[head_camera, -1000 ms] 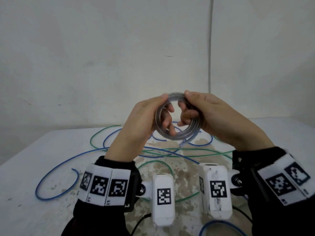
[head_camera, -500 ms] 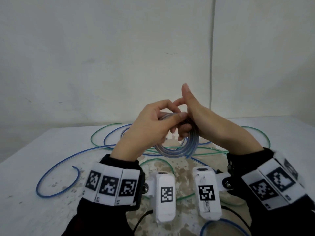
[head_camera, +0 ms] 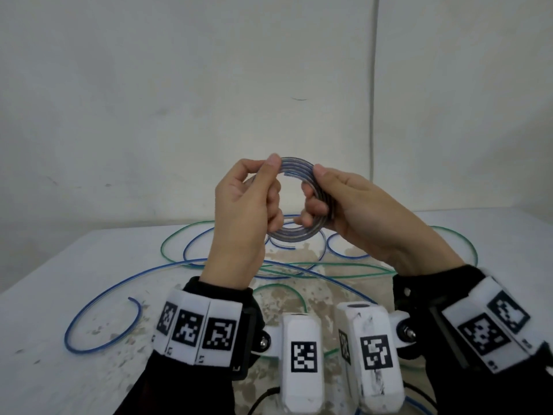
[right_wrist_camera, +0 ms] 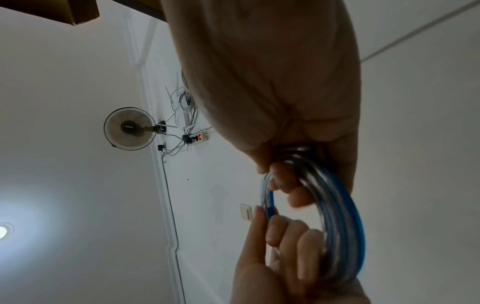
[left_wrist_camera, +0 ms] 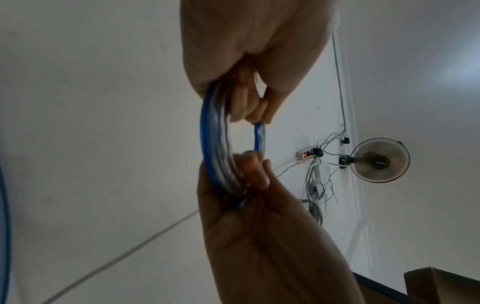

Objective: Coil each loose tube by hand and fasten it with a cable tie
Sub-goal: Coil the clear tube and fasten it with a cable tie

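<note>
- Your left hand (head_camera: 242, 202) and right hand (head_camera: 347, 205) both pinch the coiled tube (head_camera: 294, 235), held up above the surface (head_camera: 59, 265).
- Keep the turns flat together, and trap the free end under one thumb.
- I see no cable tie; free only one hand for it.
- Loose tubes (head_camera: 101, 298) wait below.

Black sleeves (head_camera: 191, 381), white tagged wristbands (head_camera: 197, 330)

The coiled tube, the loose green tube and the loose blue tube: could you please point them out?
coiled tube (head_camera: 294, 236), head view, bottom arc.
loose green tube (head_camera: 167, 239), head view, left bend.
loose blue tube (head_camera: 89, 350), head view, near-left curl.
</note>
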`<state>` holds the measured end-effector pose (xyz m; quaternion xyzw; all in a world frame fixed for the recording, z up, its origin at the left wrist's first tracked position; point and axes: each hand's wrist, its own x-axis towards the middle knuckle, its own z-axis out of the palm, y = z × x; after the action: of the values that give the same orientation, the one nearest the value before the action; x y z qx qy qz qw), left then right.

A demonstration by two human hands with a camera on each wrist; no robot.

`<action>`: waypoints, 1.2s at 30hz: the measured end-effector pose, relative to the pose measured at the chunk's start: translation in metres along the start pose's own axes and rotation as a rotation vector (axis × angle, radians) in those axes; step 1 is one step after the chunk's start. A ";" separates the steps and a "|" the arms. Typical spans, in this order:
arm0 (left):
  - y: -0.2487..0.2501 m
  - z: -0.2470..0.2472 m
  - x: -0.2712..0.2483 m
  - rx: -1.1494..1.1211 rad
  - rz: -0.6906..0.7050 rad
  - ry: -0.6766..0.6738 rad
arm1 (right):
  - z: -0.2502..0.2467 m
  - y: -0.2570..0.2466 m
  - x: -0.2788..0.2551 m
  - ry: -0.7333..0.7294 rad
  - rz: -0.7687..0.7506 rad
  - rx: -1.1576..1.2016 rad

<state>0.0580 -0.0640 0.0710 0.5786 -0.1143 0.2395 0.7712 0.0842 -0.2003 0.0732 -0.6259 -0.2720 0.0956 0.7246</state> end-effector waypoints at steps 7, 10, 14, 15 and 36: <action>0.009 -0.010 -0.001 0.237 -0.177 -0.339 | -0.006 -0.008 -0.011 -0.124 0.009 -0.280; 0.007 -0.013 -0.002 0.289 -0.187 -0.360 | 0.001 -0.006 -0.011 -0.185 0.024 -0.319; 0.009 -0.022 0.003 0.281 -0.124 -0.245 | 0.007 0.001 -0.008 -0.145 0.032 -0.185; 0.009 -0.023 0.004 0.269 -0.103 -0.211 | 0.009 0.003 -0.006 -0.121 0.025 -0.181; 0.007 -0.021 0.003 0.185 -0.054 -0.216 | 0.014 0.005 0.000 0.003 0.011 -0.039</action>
<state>0.0551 -0.0419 0.0718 0.6726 -0.1584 0.1644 0.7039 0.0785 -0.1874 0.0694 -0.6418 -0.2691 0.0934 0.7120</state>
